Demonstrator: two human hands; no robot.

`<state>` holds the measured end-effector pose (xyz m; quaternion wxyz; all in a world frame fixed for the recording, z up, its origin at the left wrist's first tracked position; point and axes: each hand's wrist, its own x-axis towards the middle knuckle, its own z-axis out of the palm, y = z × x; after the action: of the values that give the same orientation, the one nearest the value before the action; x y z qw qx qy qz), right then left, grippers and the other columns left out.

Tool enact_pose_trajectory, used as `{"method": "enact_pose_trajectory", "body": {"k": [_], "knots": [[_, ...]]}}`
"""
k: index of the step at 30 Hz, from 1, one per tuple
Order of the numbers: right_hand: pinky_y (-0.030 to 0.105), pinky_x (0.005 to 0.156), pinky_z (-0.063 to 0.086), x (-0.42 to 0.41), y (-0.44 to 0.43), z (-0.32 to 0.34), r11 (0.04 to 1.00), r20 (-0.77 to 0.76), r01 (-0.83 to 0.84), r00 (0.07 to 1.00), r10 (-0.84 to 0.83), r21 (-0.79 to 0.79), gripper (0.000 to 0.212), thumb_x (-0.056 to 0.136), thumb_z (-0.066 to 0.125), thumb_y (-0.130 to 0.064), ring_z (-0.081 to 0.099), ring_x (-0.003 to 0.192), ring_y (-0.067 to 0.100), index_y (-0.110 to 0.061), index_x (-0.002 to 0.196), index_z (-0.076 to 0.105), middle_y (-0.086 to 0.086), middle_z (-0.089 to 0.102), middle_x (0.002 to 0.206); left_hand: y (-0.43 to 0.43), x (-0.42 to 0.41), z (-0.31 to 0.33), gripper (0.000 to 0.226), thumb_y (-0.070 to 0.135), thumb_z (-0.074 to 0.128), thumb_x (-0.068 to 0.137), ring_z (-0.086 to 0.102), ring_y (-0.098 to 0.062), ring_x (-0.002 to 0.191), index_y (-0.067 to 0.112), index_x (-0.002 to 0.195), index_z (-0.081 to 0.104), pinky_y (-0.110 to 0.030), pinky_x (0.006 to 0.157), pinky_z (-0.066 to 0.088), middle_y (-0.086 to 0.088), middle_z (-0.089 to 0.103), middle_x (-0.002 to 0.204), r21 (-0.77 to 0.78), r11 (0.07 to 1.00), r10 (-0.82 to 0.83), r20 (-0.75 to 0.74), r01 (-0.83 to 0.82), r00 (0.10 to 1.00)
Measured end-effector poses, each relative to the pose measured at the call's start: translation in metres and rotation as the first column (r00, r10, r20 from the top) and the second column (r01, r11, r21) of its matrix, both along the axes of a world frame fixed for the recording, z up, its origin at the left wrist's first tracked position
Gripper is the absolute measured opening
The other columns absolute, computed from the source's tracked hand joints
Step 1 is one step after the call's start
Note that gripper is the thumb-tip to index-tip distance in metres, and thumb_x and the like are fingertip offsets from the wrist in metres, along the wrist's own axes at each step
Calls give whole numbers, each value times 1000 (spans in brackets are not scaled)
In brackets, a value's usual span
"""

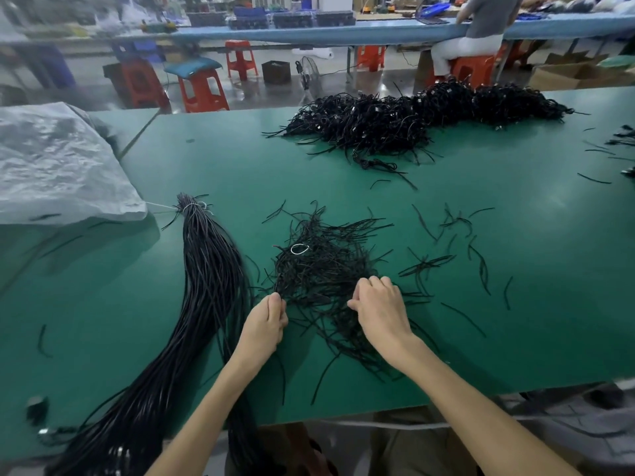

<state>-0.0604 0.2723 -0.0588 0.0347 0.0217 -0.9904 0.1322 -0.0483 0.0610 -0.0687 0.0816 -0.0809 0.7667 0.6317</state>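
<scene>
Left hand (266, 321) and right hand (379, 310) each pinch strands in the tangle of short black wires (319, 266). Tugging could drag snagged ones off the table's (206, 159) near edge.

On the tabletop (213, 159), the tie tangle (319, 269) lies in the middle. A small ring (299, 249) rests on its far part. Left of the tangle runs the long cable bundle (206, 304), and farther left sits a plastic sack (58, 159). Behind the tangle lies a large cable heap (412, 121). Stray ties (464, 255) lie to its right. The left hand (266, 321) and right hand (379, 310) are at its near edge.
</scene>
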Motion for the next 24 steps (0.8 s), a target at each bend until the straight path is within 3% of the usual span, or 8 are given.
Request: {"method": "enact_pose_trajectory", "body": {"k": [7,12,15,18,20,22,24], "knots": [[34,87,46,6,15,34,982,-22,104,994,-108,-158,21,97,68,-31,54,96,20,-19,81,61,-4,65,86,1,4,8,33,16,29,110,18,-5,40,15,77,31,-16,35,19,0,22,62,-3,1000,-15,-8,15,1000],[23,62,40,21,12,62,896,3,87,996,-95,-436,24,96,68,-30,54,73,7,-23,76,58,-9,59,71,-1,3,2,38,20,31,110,23,-10,46,15,72,33,-17,39,23,4,29,57,-175,984,-40,-67,28,997],[15,56,40,33,-7,68,736,-23,1,999,-22,-677,20,92,73,-32,54,60,2,-24,76,63,-9,62,66,-2,1,-2,40,22,32,110,26,-12,50,15,70,34,-18,42,26,7,32,57,-254,966,-61,-79,39,995],[18,65,48,37,-32,58,508,36,-4,997,68,-861,17,88,79,-29,59,65,1,-18,80,69,-5,69,71,-2,-1,-2,41,20,37,108,41,-4,57,29,69,41,-17,54,37,9,46,63,-436,900,-70,-142,1,987],[27,72,54,37,-46,46,432,103,61,992,74,-900,17,88,78,-27,62,71,5,-14,82,71,0,71,77,1,1,1,35,24,38,109,47,-2,63,32,75,47,-17,60,41,10,51,70,-455,890,-115,-148,36,982],[34,78,56,37,-54,36,386,159,121,985,67,-914,19,89,77,-27,62,73,8,-10,84,72,6,72,82,5,5,8,24,22,40,108,51,-2,70,23,90,55,-20,69,46,13,55,79,-450,891,-157,-175,63,972],[29,73,56,36,-56,31,355,196,155,977,83,-922,19,90,77,-27,62,71,6,-10,83,72,3,72,78,10,10,17,19,8,44,107,52,-7,69,10,96,60,-31,69,49,7,56,78,-352,935,-137,-224,51,965]]}}
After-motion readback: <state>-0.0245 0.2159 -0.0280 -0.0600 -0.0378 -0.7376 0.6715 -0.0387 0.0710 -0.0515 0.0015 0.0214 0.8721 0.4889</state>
